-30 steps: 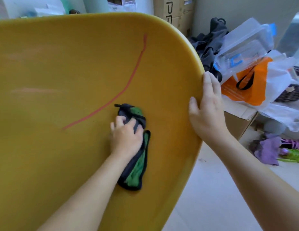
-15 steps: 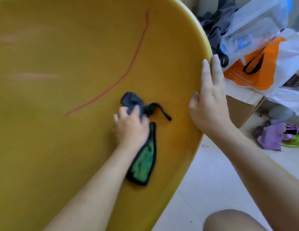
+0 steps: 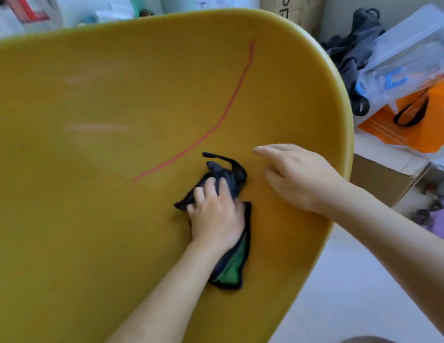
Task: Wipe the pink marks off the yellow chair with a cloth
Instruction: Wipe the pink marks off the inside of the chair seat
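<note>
My left hand (image 3: 216,216) bunches the cloth (image 3: 231,266) on the yellow chair (image 3: 92,219), just below the pink line (image 3: 223,115); right hand (image 3: 297,174) hovers, fingers spread. Next I should scrub up along that line.

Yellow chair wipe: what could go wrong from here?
1. The cloth is bunched under the left hand, below the long pink line; strokes may miss it.
2. The right hand is off the chair rim, so the yellow chair could shift under pressure.
3. Faint pink smears could be overlooked.
</note>
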